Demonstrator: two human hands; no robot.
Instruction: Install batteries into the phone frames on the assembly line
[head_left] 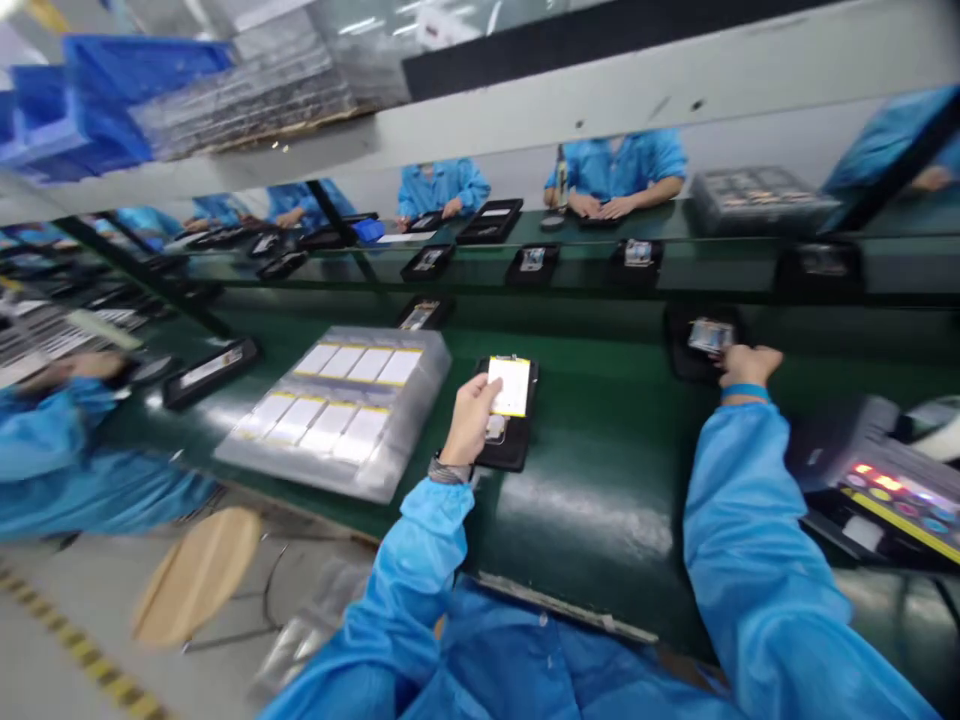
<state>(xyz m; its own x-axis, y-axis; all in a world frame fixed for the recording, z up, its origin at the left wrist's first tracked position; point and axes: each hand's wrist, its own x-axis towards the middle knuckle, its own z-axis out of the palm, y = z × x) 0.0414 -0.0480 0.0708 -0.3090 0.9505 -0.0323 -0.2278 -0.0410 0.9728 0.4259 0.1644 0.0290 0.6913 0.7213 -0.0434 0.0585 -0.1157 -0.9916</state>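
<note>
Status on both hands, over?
Left hand: holding white, yellow-edged rectangular piece over black tray. Right hand: at silvery rectangular device. Grey machine beside right sleeve.

Bright, with white glare on the green bench (pixel 615 440); edges smeared

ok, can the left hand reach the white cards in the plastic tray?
Likely yes: the plastic tray lies beside the left hand, nothing visible blocking its white cards. But the grip holds a yellow-edged card, which may need setting down first.

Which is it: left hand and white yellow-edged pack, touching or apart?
Touching. The head view shows the left hand holding the white yellow-edged pack, thumb lying over its left edge.
</note>
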